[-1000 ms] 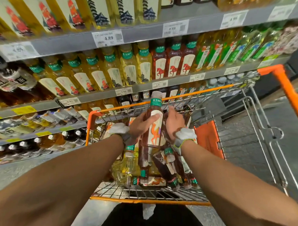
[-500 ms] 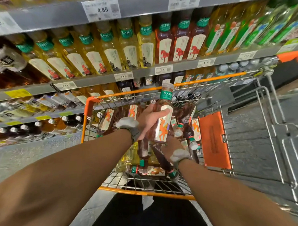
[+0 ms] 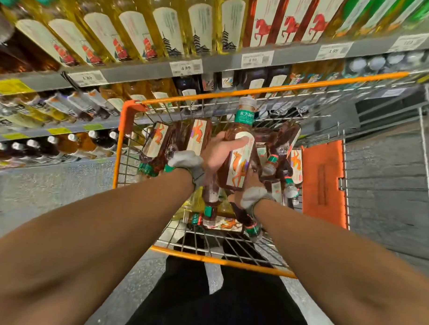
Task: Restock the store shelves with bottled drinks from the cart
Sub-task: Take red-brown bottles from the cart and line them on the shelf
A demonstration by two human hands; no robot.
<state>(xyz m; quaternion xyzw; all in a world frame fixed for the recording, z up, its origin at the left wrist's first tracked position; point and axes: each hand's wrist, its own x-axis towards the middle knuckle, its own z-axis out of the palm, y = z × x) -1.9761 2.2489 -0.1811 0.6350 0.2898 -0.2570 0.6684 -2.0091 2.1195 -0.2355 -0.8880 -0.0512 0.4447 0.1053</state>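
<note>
Your left hand (image 3: 220,154) is wrapped round a brown camel-label tea bottle (image 3: 241,163). The thumb presses across the top of the label and the other fingers curl behind the body. The bottle hangs clear above the load in the cart (image 3: 259,90), about the middle of the basket and closer to its far rim than its near one.

Its long axis runs away from you. The base points down toward your wrists, and the white cap (image 3: 247,102) tips up toward the far rim. The shelves (image 3: 143,72) stand just beyond that rim, so the cap end already faces where the bottle has to go.

Your right hand (image 3: 250,190) sits lower, under the base of the held bottle, among the loose bottles (image 3: 160,146) lying in the basket. Its fingers are hidden behind the held bottle, so you cannot tell whether they are round anything.

The left hand is nearer the shelving and has the bottle, so the coming move looks like its own: forward and up over the far rim. The dark bottles (image 3: 255,78) on the row just behind that rim seem the likeliest match, though their labels are too blurred to be sure. The horse-label bottles (image 3: 286,28) on the row above carry a different picture. Lift the base clear of the rim's wire before you push forward.
</note>
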